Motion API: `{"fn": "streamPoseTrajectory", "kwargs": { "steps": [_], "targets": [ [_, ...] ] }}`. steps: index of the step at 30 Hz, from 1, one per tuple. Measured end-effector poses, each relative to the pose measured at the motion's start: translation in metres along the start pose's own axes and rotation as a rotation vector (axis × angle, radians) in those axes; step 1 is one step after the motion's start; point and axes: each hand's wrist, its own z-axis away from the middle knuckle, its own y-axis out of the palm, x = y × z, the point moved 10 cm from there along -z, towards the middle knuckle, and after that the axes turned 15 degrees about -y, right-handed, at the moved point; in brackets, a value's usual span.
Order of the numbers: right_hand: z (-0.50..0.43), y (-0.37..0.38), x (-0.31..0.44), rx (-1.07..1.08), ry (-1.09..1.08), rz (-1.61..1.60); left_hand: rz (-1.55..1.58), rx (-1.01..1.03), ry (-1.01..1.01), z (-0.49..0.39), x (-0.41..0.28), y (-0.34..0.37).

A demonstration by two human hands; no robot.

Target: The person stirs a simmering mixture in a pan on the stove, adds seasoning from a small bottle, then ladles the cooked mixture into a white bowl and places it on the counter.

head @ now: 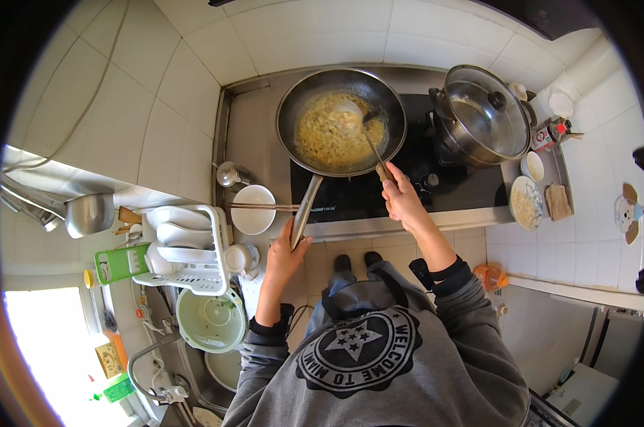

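My left hand [287, 254] is closed around the metal handle of a wok [285, 128] that stands over the left part of the black gas hob [348, 197]. In the wok lies a yellow, egg-like mixture [322, 136] with small green bits. My right hand [401, 196] grips the wooden handle of a metal ladle [378, 152], whose blurred bowl is in the mixture. Left of the wok handle, a pair of chopsticks [236, 205] rests across a white bowl [253, 221].
A lidded steel pot [479, 125] stands on the hob's right side. Beyond it are a plate of pale food [525, 204], a small bowl [532, 166] and a sauce bottle [548, 136]. At left are a white dish rack [220, 251], a green colander [180, 315] and the sink [202, 381].
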Motion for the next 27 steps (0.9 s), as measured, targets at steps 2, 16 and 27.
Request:
{"fn": "streamPoseTrajectory", "kwargs": {
  "steps": [2, 16, 27],
  "targets": [
    [-0.008, -0.005, 0.017, 0.008, -0.139, 0.196, 0.006, 0.006, -0.005, 0.001, 0.0, 0.001],
    [-0.033, -0.017, 0.071, 0.282, -0.521, 0.806, 0.016, 0.04, -0.041, -0.001, 0.003, 0.002],
    [0.056, -0.052, 0.117, 0.311, -0.431, 1.072, 0.03, 0.007, -0.001, 0.001, -0.003, -0.001]
  ]
}}
